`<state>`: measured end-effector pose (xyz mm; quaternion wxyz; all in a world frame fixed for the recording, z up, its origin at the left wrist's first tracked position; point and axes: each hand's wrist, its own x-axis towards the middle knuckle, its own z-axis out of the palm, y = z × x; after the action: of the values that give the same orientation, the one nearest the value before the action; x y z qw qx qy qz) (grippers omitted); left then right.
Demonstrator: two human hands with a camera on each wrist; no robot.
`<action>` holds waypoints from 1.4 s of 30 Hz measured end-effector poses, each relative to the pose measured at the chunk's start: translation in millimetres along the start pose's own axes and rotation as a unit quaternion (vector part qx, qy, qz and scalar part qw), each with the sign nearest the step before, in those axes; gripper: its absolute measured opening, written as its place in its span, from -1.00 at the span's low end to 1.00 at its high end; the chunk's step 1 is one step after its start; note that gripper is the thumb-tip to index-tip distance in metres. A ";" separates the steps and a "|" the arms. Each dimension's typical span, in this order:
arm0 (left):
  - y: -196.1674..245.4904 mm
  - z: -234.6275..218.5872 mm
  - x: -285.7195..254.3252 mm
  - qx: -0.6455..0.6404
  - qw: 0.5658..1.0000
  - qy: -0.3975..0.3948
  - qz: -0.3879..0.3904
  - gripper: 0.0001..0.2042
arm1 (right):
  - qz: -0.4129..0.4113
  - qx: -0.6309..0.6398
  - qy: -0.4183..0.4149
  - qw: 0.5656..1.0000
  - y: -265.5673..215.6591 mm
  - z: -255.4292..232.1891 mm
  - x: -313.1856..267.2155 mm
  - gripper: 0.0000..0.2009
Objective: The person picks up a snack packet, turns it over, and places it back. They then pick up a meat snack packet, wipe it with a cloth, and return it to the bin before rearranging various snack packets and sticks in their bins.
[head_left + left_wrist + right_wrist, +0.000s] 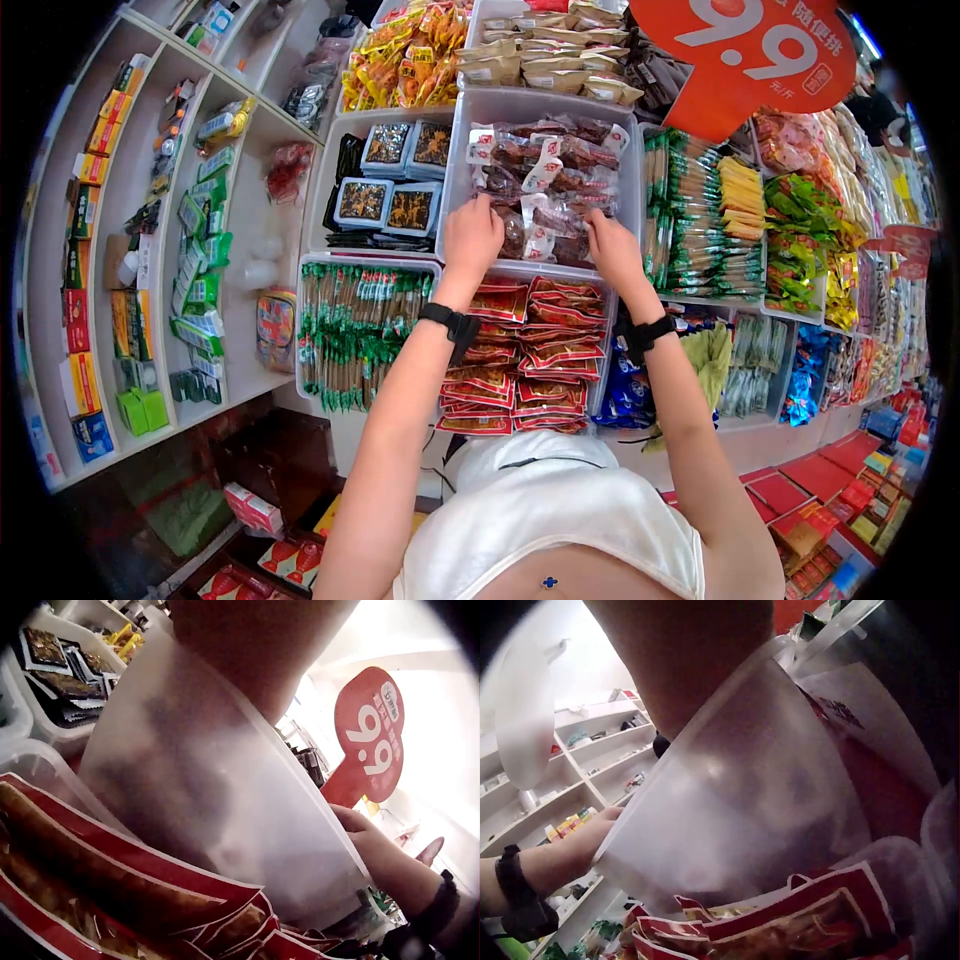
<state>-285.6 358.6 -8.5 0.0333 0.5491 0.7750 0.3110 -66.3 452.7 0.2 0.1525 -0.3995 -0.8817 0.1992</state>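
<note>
A translucent bin [456, 130] holds clear packets of dark brown food [585, 152] with white-and-red labels. My left hand [474, 238] reaches over its near left side, fingers curled at a packet [513, 232]. At the right side, my right hand [614, 248] pinches the edge of a packet [570, 222] in the same front row. The bin's wall [225, 757] hides the left fingertips in the left wrist view, and its wall [727, 802] hides the right ones in the right wrist view.
Red packets [555, 365] fill the bin in front. Green-and-brown sticks [365, 320] lie front left, black-and-white packs [388, 200] left, more sticks [690, 210] right. A red price sign [745, 60] hangs over the back right; white shelves [250, 150] stand left.
</note>
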 end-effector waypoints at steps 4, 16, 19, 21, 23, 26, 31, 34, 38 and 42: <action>-2.3 2.0 1.8 0.004 1.000 0.012 0.013 -0.89 | 0.006 0.000 0.007 1.000 2.8 1.8 -0.1 -0.89; 0.1 -1.6 -0.1 0.008 1.000 0.006 -0.015 -0.87 | -0.033 0.008 0.067 0.997 -6.2 -6.6 2.7 -0.60; 3.3 -6.3 -0.3 -0.026 0.999 0.026 0.006 -0.84 | 0.042 0.149 0.069 0.986 0.5 -0.1 1.4 -0.56; 12.2 -10.0 -7.1 -0.080 0.995 0.063 0.000 -0.81 | 0.099 0.311 0.057 0.944 1.9 -9.1 -1.7 -0.59; 52.0 -25.8 -23.8 -0.244 0.968 0.023 -0.058 -0.74 | 0.193 0.578 0.037 0.792 -19.9 -34.9 -3.4 -0.69; 110.5 -57.3 -55.8 -0.418 0.904 -0.077 -0.033 -0.59 | 0.111 0.733 -0.039 0.670 -47.7 -76.2 -28.3 -0.78; 108.4 -26.2 -88.3 -0.726 0.517 -0.369 -0.263 -0.67 | 0.167 0.566 -0.108 0.800 -65.9 -77.6 -46.2 -0.79; 96.6 -27.3 -90.1 -0.619 0.651 -0.374 -0.231 -0.75 | 0.196 0.557 -0.087 0.803 -66.1 -78.1 -51.0 -0.65; 87.9 -48.8 -60.1 -0.630 0.701 -0.278 -0.188 -0.82 | 0.171 0.623 -0.040 0.762 -46.2 -75.4 -48.2 -0.60; 67.7 -78.7 -19.5 -0.384 0.901 -0.199 0.028 -0.75 | 0.240 0.663 0.088 0.704 -8.1 -84.2 -37.6 -0.61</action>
<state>-252.6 320.3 84.2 0.3862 0.5652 0.5573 0.4699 -11.6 438.4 73.5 0.4016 -0.4088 -0.3797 0.7262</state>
